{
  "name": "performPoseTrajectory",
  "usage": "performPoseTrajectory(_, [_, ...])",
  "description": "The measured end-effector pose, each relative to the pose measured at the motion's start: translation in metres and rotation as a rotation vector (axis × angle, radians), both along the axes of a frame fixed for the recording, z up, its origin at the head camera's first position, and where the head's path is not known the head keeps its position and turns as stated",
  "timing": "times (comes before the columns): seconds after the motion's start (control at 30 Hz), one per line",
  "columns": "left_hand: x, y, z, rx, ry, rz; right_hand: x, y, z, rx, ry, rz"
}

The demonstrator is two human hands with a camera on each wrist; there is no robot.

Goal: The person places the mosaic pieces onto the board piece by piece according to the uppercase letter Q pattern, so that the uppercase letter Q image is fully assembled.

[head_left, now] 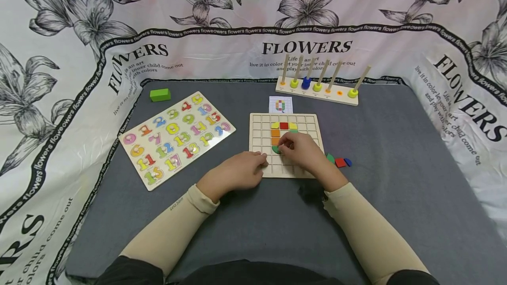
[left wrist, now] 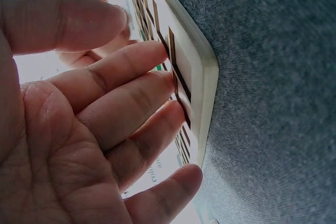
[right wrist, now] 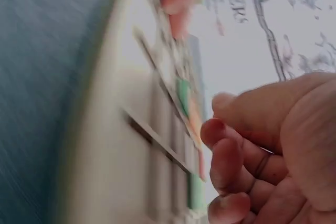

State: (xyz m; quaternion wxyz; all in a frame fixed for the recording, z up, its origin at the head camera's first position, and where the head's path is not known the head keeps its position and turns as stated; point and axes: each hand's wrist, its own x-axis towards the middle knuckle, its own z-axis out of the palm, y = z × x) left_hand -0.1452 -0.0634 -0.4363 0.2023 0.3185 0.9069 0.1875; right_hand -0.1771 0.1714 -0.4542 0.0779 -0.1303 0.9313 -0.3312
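Observation:
A wooden grid board [head_left: 257, 120] lies on the table, with yellow, red, orange and green pieces set in some of its squares. My left hand [head_left: 242, 169] rests its nearly straight fingertips on the board's near left part; in the left wrist view the fingers [left wrist: 126, 103] touch the grid by its edge. Over the middle of the board is my right hand [head_left: 299, 149], beside a green piece [head_left: 275, 149]. Its fingers are curled, thumb against index finger [right wrist: 214, 130], and no piece shows between them. Behind the board lies a pattern card [head_left: 280, 104].
Loose green [head_left: 330, 158], red [head_left: 340, 162] and blue pieces [head_left: 348, 162] lie right of the board. A number puzzle board [head_left: 162, 131] is at left, a green block [head_left: 160, 95] behind it. A peg stand [head_left: 332, 93] with rings stands back right.

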Motion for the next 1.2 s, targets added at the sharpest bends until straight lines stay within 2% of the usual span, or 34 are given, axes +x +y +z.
performPoseTrajectory(0.13, [0.0, 0.0, 0.0, -0.003, -0.009, 0.001, -0.003, 0.029, 0.014, 0.012, 0.023, -0.048])
performPoseTrajectory(0.23, [0.0, -0.001, 0.0, 0.0, -0.016, 0.0, -0.004, 0.055, 0.022, 0.039, 0.009, -0.086])
performPoseTrajectory(0.33, [0.0, -0.002, -0.001, 0.0, -0.022, 0.008, -0.001, 0.078, 0.027, 0.05, -0.022, -0.09])
performPoseTrajectory(0.53, [0.0, -0.003, -0.001, 0.0, -0.023, 0.021, 0.009, 0.121, 0.029, 0.07, -0.079, -0.018])
performPoseTrajectory(0.7, [0.001, 0.0, -0.001, 0.004, -0.017, 0.012, 0.02, 0.158, 0.02, 0.112, -0.115, 0.071])
performPoseTrajectory(0.9, [0.002, 0.0, -0.001, 0.003, -0.019, 0.018, 0.026, 0.166, 0.008, 0.128, -0.075, 0.101])
performPoseTrajectory(1.07, [0.002, 0.0, -0.001, -0.001, -0.026, 0.014, 0.025, 0.164, 0.006, 0.163, -0.03, 0.083])
performPoseTrajectory(1.2, [0.002, 0.0, -0.001, 0.002, -0.025, 0.015, 0.024, 0.162, 0.007, 0.163, -0.037, 0.061])
